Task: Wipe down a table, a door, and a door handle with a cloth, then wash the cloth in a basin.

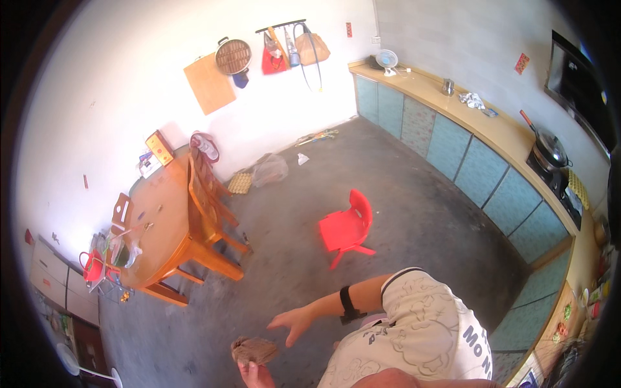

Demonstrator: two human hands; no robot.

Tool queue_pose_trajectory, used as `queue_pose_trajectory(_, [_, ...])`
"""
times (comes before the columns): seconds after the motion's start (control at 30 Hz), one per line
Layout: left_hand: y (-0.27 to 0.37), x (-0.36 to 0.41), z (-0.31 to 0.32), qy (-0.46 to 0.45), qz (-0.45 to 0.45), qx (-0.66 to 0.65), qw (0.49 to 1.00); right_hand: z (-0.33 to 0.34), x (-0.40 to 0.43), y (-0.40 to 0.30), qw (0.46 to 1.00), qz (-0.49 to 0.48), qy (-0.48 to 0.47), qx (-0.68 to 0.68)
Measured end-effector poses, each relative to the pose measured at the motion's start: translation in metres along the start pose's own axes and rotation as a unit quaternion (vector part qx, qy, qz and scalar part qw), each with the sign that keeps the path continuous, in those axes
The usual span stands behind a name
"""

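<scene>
My left hand (256, 376) comes in at the bottom edge, its fingers closed on a bunched brown cloth (254, 350). The cloth looks crumpled and hangs above the grey floor. Just up and to the right of it, my right hand (295, 322) reaches out with thumb and fingers apart, holding nothing. A gap separates it from the cloth. A black band (347, 304) circles my right forearm. Beyond that arm, a small red plastic chair (342, 230) stands on the floor.
An orange wooden table (162, 208) with wooden chairs (204, 203) is at left. Blue-fronted cabinets (449, 138) under a long counter (490, 131) line the right side, with a lidded wok (550, 148) on the stove. Plastic bags (270, 169) and an egg tray (240, 183) lie by the wall.
</scene>
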State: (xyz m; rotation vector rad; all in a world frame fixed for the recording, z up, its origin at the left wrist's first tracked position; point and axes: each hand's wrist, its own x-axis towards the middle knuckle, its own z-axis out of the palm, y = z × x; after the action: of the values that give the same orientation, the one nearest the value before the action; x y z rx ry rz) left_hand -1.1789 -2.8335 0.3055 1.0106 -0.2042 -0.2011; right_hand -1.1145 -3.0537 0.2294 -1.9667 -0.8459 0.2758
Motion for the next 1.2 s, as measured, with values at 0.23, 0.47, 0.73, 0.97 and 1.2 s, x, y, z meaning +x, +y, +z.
queue_pose_trajectory(0.23, [0.036, 0.000, -0.034, 0.128, -0.033, 0.179, 0.975, 0.013, 0.077, -0.075, 0.970, 0.129, -0.097, 0.181])
queue_pose_trajectory(0.47, [0.057, -0.013, -0.096, 0.259, -0.013, 0.147, 0.954, 0.042, 0.148, -0.097, 0.973, 0.080, -0.134, 0.168])
queue_pose_trajectory(0.73, [0.102, -0.012, -0.209, 0.308, -0.034, 0.115, 0.944, 0.090, 0.282, -0.096, 0.951, 0.116, -0.163, 0.236])
queue_pose_trajectory(0.97, [0.134, -0.049, -0.339, 0.388, -0.177, 0.120, 0.897, 0.119, 0.455, -0.073, 0.933, 0.110, -0.147, 0.310])
queue_pose_trajectory(1.2, [0.115, -0.081, -0.406, 0.450, -0.197, 0.003, 0.871, 0.197, 0.602, -0.096, 0.936, 0.019, -0.324, 0.138])
